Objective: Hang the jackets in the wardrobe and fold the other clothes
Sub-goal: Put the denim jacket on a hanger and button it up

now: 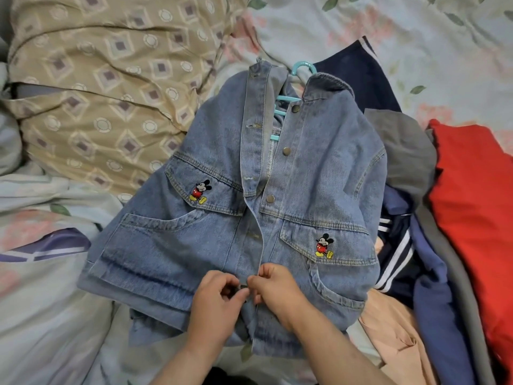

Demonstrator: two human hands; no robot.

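faded blue denim jacket with red-and-yellow mouse patches, turquoise hanger, tan diamond-print pillow, red garment.

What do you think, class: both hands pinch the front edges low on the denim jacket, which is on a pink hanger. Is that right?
Not quite: the head view shows the hanger is turquoise, not pink. The left hand and right hand do pinch the front edges low on the denim jacket.

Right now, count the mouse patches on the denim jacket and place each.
2. One mouse patch sits on the denim jacket, on the pocket flap at the picture's left; the other mouse patch on the flap at the right. Folds could hide more.
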